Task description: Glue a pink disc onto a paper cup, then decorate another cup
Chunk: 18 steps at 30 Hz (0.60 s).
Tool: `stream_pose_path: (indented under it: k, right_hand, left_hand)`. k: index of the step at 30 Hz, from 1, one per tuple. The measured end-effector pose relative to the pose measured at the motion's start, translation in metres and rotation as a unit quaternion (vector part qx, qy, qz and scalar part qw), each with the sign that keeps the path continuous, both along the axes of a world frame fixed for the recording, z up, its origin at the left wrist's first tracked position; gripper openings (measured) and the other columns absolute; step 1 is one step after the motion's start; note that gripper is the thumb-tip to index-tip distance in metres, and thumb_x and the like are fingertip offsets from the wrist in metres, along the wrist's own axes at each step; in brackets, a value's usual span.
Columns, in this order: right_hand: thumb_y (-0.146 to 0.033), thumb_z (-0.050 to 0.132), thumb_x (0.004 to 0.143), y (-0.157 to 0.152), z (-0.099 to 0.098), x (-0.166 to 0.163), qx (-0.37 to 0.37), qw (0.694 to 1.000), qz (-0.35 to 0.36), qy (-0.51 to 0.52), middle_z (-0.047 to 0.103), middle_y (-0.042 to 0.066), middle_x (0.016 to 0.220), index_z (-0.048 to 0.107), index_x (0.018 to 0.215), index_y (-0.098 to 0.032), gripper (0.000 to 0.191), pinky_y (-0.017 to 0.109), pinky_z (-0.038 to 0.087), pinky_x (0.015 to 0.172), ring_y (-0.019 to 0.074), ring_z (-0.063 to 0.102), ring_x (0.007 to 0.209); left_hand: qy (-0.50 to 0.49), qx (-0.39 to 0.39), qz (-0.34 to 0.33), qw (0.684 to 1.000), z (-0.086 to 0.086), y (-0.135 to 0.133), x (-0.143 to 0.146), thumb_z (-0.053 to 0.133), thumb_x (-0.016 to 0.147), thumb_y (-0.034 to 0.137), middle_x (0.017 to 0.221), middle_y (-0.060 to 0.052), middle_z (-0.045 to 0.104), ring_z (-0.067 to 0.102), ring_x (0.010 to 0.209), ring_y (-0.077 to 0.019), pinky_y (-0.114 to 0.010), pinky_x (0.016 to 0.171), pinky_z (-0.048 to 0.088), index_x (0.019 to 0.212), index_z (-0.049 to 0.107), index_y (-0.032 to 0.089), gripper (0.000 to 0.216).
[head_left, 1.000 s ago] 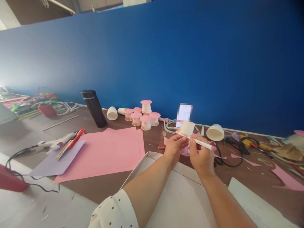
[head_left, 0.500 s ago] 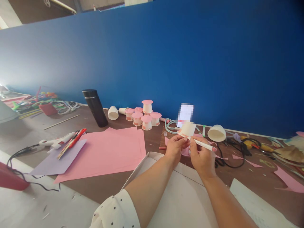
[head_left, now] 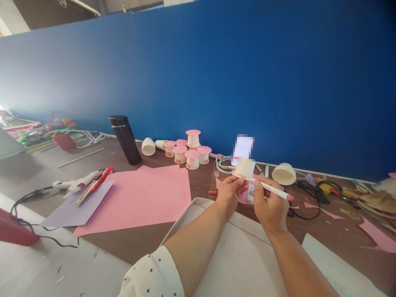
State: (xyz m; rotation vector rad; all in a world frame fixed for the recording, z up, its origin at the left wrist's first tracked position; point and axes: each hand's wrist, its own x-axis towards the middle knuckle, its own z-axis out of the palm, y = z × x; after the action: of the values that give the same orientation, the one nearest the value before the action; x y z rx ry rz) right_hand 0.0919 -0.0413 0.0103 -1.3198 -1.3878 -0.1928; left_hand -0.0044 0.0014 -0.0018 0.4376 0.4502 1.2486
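Observation:
My left hand [head_left: 230, 194] is closed on a white paper cup [head_left: 244, 168], which is tilted and has pink-orange marks near its lower edge. In my right hand [head_left: 270, 206] is a white marker pen [head_left: 274, 189] with a pink end; its tip points at the cup's lower edge, and I cannot tell whether it touches. Behind the cup leans a phone [head_left: 243, 144] with a blurred screen. To the left stand several small cups with pink paper tops [head_left: 192, 159], one stacked above the others. An uncovered white cup [head_left: 284, 174] lies tipped to the right.
Pink paper sheets [head_left: 148, 198] lie left, with a purple sheet [head_left: 89, 206], a red utility knife [head_left: 95, 185] and a white glue gun [head_left: 74, 183] on and beside them. A black bottle [head_left: 125, 140] stands behind. Cables [head_left: 312, 202] and pink scraps [head_left: 375, 235] lie right. A white box lid [head_left: 235, 255] is under my arms.
My right hand and the marker have shifted slightly right and down, away from my left hand. The cup stays in my left hand, nearly unmoved.

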Motion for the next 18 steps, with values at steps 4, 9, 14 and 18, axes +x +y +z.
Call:
stream_pose_path:
  k: [4, 9, 14, 18]
  right_hand:
    - [-0.030, 0.054, 0.084, 0.0011, -0.0016, -0.0015, -0.006, 1.000, 0.000, -0.011, 0.069, 0.009, 0.089, 0.064, 0.093, -0.017, 0.018, 0.034, 0.053, 0.075, 0.0209, 0.065, 0.082]
    - [-0.029, 0.054, 0.084, 0.0028, -0.0034, -0.0005, -0.005, 1.000, 0.004, -0.021, 0.069, 0.009, 0.089, 0.063, 0.093, -0.017, 0.017, 0.034, 0.052, 0.077, 0.0208, 0.065, 0.083]
    - [-0.029, 0.054, 0.085, 0.0038, -0.0037, 0.0006, -0.004, 1.000, 0.006, -0.024, 0.069, 0.009, 0.090, 0.063, 0.094, -0.017, 0.018, 0.035, 0.052, 0.076, 0.0209, 0.065, 0.082]
    - [-0.030, 0.054, 0.084, 0.0032, -0.0016, 0.0015, -0.004, 0.999, -0.007, -0.036, 0.069, 0.009, 0.084, 0.064, 0.090, -0.017, 0.018, 0.033, 0.052, 0.074, 0.0207, 0.065, 0.078]
  left_hand:
    - [0.007, 0.003, 0.001, 1.000, 0.0025, -0.0019, -0.0002, 0.080, 0.059, 0.020, 0.074, -0.005, 0.063, 0.061, 0.069, -0.0105, -0.024, 0.075, 0.048, 0.077, 0.064, 0.008, 0.027]
    - [0.016, 0.008, -0.002, 1.000, 0.0039, -0.0029, -0.0008, 0.081, 0.058, 0.022, 0.073, -0.005, 0.063, 0.061, 0.071, -0.0115, -0.025, 0.077, 0.048, 0.075, 0.064, 0.009, 0.028]
    - [0.014, 0.011, -0.002, 1.000, 0.0023, -0.0020, -0.0003, 0.081, 0.059, 0.023, 0.072, -0.005, 0.063, 0.062, 0.071, -0.0120, -0.026, 0.078, 0.047, 0.075, 0.063, 0.009, 0.028]
    - [0.014, 0.009, -0.001, 1.000, 0.0014, -0.0013, 0.0004, 0.081, 0.059, 0.022, 0.072, -0.005, 0.063, 0.061, 0.070, -0.0116, -0.025, 0.076, 0.048, 0.074, 0.064, 0.008, 0.026]
